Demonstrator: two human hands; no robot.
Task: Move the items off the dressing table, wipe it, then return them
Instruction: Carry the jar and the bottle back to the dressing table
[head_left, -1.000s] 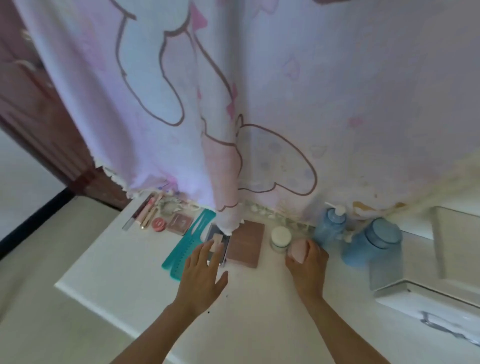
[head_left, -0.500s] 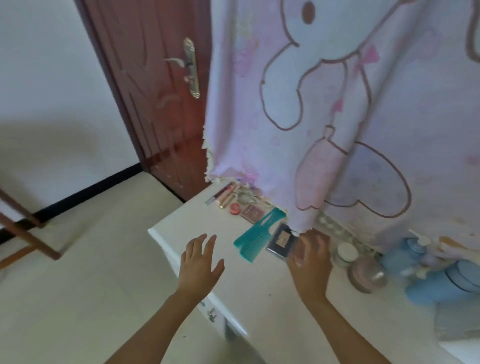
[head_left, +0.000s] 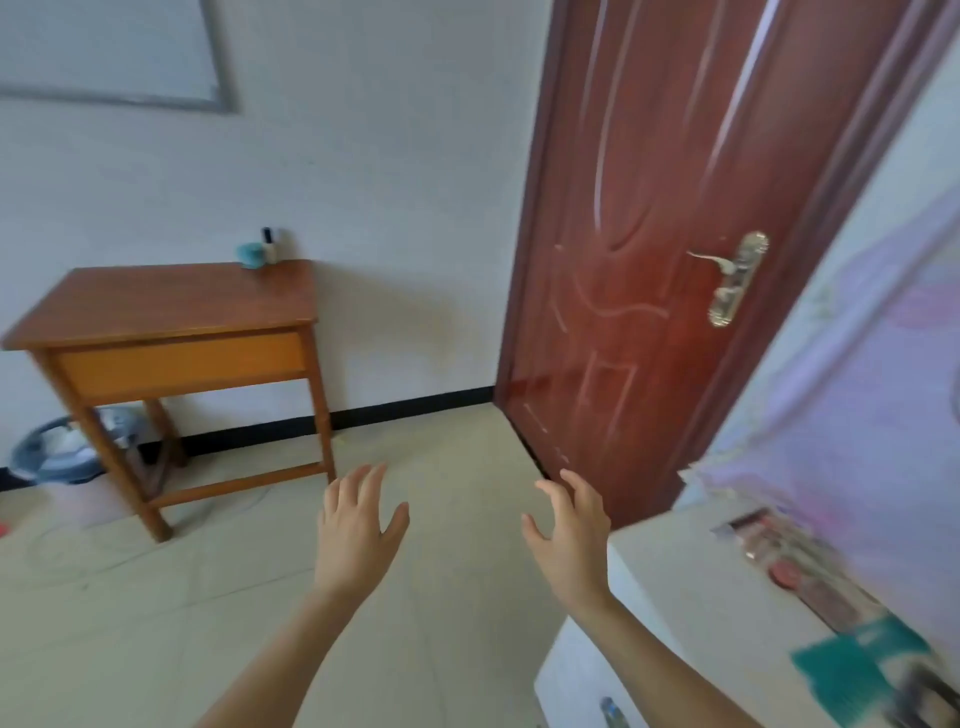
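Two bare hands are reaching forward above the beige floor (head_left: 441, 597), apart from each other and touching nothing. The left hand (head_left: 358, 525) is holding its fingers straight and slightly spread, empty. The right hand (head_left: 569, 530) is keeping its fingers loosely bent and parted, also gripping nothing.

Just right of the right hand, the white dressing-table worktop (head_left: 701, 582) is showing its near corner. Along its far edge, slim pink and brown cosmetic tubes (head_left: 763, 530) are lying beside a small red round pot (head_left: 784, 574), and a blurred teal plastic comb (head_left: 862, 670) is lying nearer the lower right; the blur is hiding finer detail. A lilac cartoon-printed cloth (head_left: 857, 389) is hanging over that edge.

Behind the hands, a red-brown panelled door (head_left: 649, 234) with a brass lever handle (head_left: 735, 280) is standing shut. Well to the left, an orange-brown wooden worktop (head_left: 171, 306) on four legs is standing against the white wall, carrying a teal round object (head_left: 249, 255) and a small pale bottle with a dark cap (head_left: 268, 244) at its back corner. A grey basin (head_left: 57, 452) is sitting on the floor beneath it.
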